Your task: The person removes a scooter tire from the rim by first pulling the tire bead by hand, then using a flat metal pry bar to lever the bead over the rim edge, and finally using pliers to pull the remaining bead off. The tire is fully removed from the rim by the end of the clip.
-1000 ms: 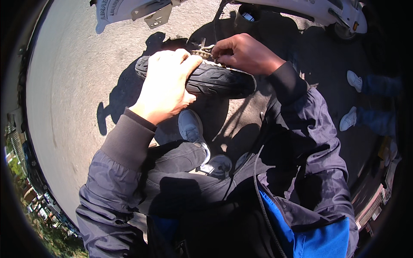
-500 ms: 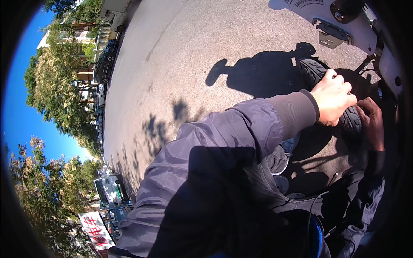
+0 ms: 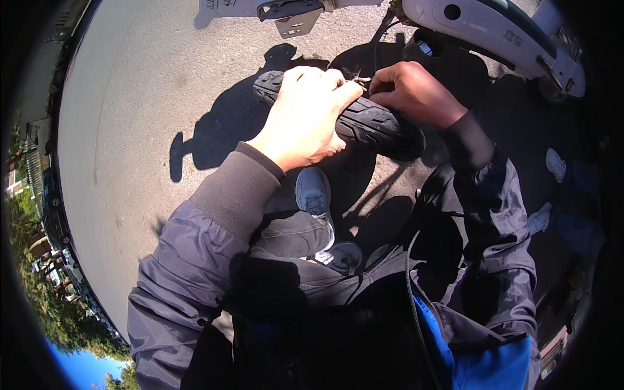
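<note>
The black, treaded rubber tyre is beneath the bare left hand, clamped across its tread, its long axis slanting from far left to near right, while the bare right hand, just apart, curls at its far side, grip unclear.

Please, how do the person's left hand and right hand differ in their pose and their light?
The left hand lies over the black tyre, gripping it; the right hand is at the tyre's far side, its fingers curled. The left hand is brightly sunlit; the right hand looks darker. Both are bare and come out of dark cuffs.
</note>
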`<state>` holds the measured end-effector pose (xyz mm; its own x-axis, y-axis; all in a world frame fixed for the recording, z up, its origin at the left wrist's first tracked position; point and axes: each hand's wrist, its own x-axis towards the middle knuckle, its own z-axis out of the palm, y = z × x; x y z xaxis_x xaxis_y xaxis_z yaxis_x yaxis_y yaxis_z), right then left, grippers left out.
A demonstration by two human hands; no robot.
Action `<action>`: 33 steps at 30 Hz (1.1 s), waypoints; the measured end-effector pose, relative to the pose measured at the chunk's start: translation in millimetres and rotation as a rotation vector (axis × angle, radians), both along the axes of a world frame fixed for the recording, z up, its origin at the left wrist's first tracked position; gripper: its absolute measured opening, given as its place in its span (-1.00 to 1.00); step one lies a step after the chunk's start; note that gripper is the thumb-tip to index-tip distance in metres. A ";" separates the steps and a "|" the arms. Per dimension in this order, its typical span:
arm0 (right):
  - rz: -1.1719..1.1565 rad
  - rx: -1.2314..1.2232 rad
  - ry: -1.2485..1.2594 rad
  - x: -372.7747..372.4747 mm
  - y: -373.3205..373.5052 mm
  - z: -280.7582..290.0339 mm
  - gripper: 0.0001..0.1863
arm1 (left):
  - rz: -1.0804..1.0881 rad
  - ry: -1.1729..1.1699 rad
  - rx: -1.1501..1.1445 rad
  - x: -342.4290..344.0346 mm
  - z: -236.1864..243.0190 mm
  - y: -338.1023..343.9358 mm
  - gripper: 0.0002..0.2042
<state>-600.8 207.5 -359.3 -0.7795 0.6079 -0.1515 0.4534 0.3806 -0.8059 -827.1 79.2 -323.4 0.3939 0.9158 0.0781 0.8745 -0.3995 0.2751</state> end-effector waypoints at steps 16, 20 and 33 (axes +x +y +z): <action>0.147 -0.051 -0.031 3.7 12.6 -9.0 -0.67 | -0.015 -0.050 0.034 1.8 1.7 -2.0 -0.30; 0.241 -0.231 -0.076 2.3 19.6 -10.4 -0.68 | -0.005 0.002 0.007 -0.3 1.4 -2.8 -0.28; 0.084 -0.502 0.232 -14.2 -6.4 -38.4 -0.63 | -0.002 0.224 0.039 -60.0 6.2 14.0 -0.14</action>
